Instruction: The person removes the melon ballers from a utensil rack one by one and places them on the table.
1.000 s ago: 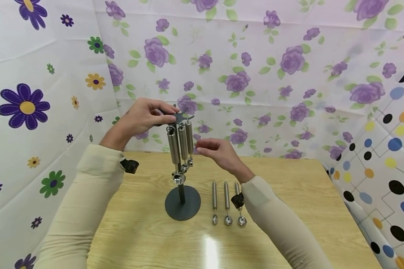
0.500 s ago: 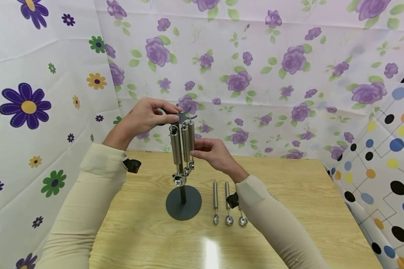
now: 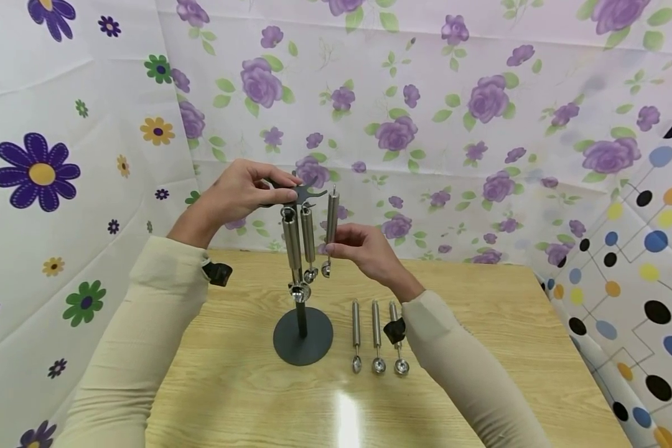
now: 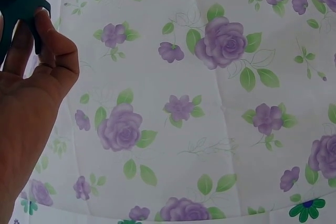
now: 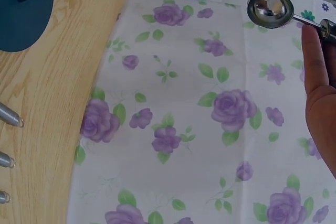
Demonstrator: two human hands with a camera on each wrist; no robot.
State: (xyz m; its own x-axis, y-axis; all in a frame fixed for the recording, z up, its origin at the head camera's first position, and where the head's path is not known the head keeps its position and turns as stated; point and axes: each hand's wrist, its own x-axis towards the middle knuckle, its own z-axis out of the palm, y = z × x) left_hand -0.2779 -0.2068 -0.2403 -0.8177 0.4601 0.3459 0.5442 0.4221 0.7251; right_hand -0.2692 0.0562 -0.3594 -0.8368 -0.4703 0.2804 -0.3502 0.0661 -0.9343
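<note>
My left hand (image 3: pixel 241 194) pinches an arm of the dark hook top of a metal stand (image 3: pixel 303 198), whose upright ends in a round base. In the left wrist view, fingers curl around that hooked top (image 4: pixel 21 6). Just right of the stand, my right hand (image 3: pixel 364 250) grips a steel melon baller (image 3: pixel 333 214) by its handle, upright, scoop down, its top ring off the hook. The right wrist view shows its scoop (image 5: pixel 270 8). Two other steel scoops, a larger one (image 3: pixel 292 246) and a smaller one (image 3: pixel 308 235), hang from the stand.
Three steel scoops, a narrow one (image 3: pixel 356 326), a middle one (image 3: pixel 376 330) and a right one (image 3: pixel 401 367), lie side by side on the wooden table (image 3: pixel 470 348). My right wrist partly covers the right one. Flowered cloth (image 3: pixel 403 93) stands behind the table.
My right hand has reached the rightmost hanging melon baller, gripped its handle and lifted it off its hook, shifting it slightly right. My left hand keeps its hold on the stand.
</note>
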